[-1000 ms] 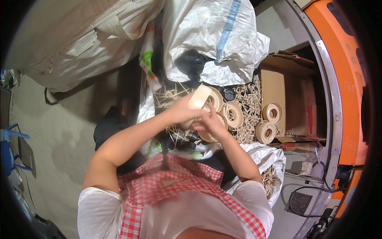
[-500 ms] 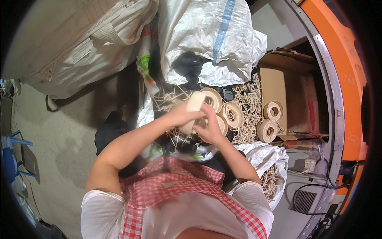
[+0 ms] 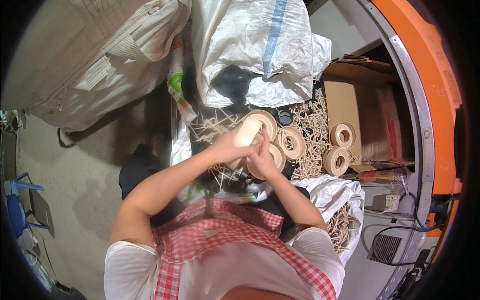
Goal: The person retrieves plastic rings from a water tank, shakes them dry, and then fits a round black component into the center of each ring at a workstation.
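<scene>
My left hand (image 3: 225, 148) is closed around a cream plastic ring (image 3: 248, 132), tilted up on its edge with its broad outer wall showing. My right hand (image 3: 261, 158) meets it from the right, fingers bent and pressed at the ring's open side; whether a small piece is pinched there is hidden. Close beyond and right of my hands lie more cream rings: one at the back (image 3: 270, 120), one to the right (image 3: 299, 143), and one partly behind my right hand (image 3: 281, 156). They rest on a heap of thin cream plastic sticks (image 3: 311, 131).
A cardboard box (image 3: 345, 95) lies open at the right, with two cream rings (image 3: 343, 135) stacked by its near flap. White woven sacks (image 3: 250, 40) stand behind the heap. Black round caps (image 3: 285, 117) lie among the sticks. An orange machine frame (image 3: 440, 100) borders the right side.
The held ring has turned slightly, leaning more to the right. My right fingers have drawn together and moved in against its side. The view has shifted a little.
</scene>
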Demonstrator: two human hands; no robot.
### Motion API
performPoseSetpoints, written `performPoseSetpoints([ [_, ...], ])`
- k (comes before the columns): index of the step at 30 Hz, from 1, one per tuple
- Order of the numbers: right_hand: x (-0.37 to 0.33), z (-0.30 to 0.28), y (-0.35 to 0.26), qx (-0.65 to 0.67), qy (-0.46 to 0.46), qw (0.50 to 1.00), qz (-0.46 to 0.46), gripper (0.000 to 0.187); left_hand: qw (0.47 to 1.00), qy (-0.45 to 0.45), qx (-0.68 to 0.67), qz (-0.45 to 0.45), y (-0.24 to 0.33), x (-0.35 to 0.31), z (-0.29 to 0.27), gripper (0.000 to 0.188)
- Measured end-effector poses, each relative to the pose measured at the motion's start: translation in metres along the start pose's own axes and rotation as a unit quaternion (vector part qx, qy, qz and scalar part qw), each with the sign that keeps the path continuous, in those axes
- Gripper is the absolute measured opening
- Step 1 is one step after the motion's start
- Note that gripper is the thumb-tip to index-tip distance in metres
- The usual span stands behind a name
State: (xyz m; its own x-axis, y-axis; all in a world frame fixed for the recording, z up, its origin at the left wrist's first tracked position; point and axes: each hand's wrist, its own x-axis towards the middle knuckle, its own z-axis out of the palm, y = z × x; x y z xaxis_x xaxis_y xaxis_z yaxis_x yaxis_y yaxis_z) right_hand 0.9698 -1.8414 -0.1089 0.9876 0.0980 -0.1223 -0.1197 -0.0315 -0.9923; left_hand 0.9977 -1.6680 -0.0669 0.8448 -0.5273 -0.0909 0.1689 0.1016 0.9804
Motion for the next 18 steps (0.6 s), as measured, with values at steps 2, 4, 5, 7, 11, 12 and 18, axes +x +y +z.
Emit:
performPoseSetpoints([
  [2,-0.002,-0.008,-0.002,-0.156,-0.063,0.979,-0.119,0.065,0.999,0.0,-0.04,-0.019,-0.002,0.001,-0.001,0.061],
  [4,-0.002,-0.005,-0.008,-0.117,-0.12,0.985,-0.027,0.07,0.998,0.009,0.02,-0.059,-0.018,0.006,-0.005,0.06],
  [5,0.004,-0.013,-0.007,0.029,-0.14,0.982,0.123,0.072,0.998,0.011,0.032,-0.047,-0.021,0.006,-0.005,0.059],
  [7,0.014,-0.026,-0.002,0.139,-0.146,0.953,0.228,0.071,0.998,0.014,0.06,-0.025,-0.026,0.007,-0.004,0.058],
  [11,0.006,-0.008,0.003,-0.078,-0.108,0.991,-0.01,0.066,0.995,0.036,0.087,-0.015,-0.029,0.008,-0.003,0.057],
  [12,0.005,-0.015,0.015,-0.045,-0.119,0.991,0.041,0.068,0.993,0.039,0.106,-0.013,-0.023,0.006,-0.001,0.057],
  [18,0.008,0.003,0.019,-0.233,0.05,0.964,-0.115,0.05,0.998,0.038,0.056,0.002,-0.036,0.01,0.0,0.063],
])
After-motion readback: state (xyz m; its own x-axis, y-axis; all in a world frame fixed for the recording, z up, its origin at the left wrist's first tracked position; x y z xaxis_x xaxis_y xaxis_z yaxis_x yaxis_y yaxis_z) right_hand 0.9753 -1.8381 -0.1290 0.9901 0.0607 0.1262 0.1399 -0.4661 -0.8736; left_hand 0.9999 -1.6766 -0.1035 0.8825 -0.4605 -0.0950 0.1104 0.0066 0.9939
